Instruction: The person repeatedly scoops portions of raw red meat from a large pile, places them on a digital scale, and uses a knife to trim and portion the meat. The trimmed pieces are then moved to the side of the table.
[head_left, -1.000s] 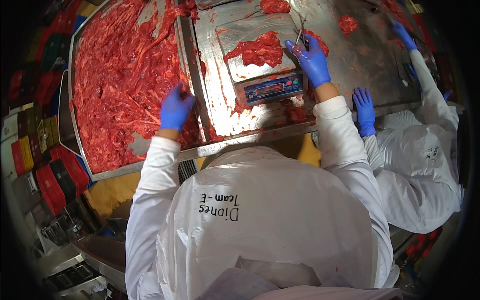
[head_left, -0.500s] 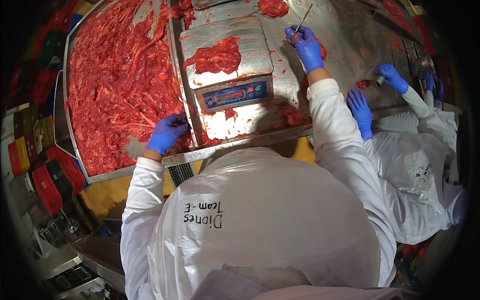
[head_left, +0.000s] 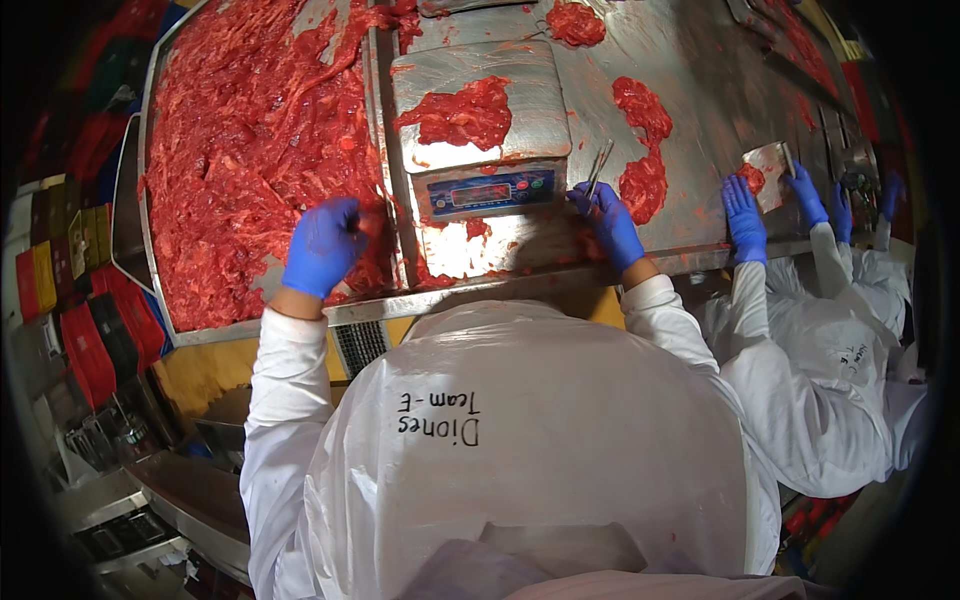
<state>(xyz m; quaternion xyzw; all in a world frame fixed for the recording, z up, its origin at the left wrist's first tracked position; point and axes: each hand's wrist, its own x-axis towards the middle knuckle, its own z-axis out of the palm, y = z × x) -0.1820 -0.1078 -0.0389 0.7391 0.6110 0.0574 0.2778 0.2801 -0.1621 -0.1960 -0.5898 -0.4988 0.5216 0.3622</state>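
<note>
My left hand [head_left: 322,248], in a blue glove, is held over the near right corner of a steel tray [head_left: 215,330] heaped with raw red meat [head_left: 260,150]. Its fingers are curled closed, and whatever may be in them is hidden. In my right hand [head_left: 615,232], also gloved in blue, is a pair of metal tweezers [head_left: 601,165], points up, beside the scale's right front corner. A flat piece of meat [head_left: 462,113] lies on the steel platform of the digital scale [head_left: 487,190], between my two hands.
Past my right hand, meat pieces [head_left: 643,150] lie on the steel table [head_left: 690,90], with another clump [head_left: 576,22] at the back. On the right, a co-worker's gloved hands [head_left: 745,218] are by a flat metal tool [head_left: 770,170] and a small meat piece. Coloured crates [head_left: 90,350] stand at far left.
My right hand with the tweezers has come back nearer me, from the meat on the table to beside the scale. My left hand has lifted slightly and its fingers have curled.
</note>
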